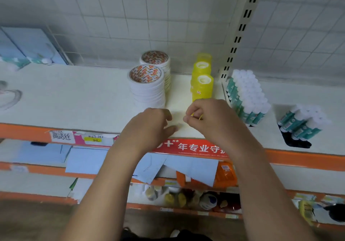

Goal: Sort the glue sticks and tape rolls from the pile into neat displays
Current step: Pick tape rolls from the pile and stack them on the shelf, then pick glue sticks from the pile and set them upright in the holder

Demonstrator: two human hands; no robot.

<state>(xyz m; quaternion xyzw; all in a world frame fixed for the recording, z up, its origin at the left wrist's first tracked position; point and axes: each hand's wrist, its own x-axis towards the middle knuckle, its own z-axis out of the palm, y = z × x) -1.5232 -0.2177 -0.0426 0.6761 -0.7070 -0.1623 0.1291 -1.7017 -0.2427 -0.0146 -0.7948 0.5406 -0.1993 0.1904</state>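
Under white grid wall — cream shelf, orange edge, tape stacks.

Your white shelf with its orange front edge runs left to right in front of you. Near its middle stand two piles of white tape rolls with red-printed cores, the near stack just in front of the far stack. Just right of them, three columns of translucent yellow tape rolls line up from near to far. Right of a cream slotted upright, a tight block of white-capped teal glue sticks stands on end. Further right, a smaller cluster of glue sticks sits over something black that you cannot make out. Pale blue boxes lie at the far left. Paper price labels sit on the front edge.
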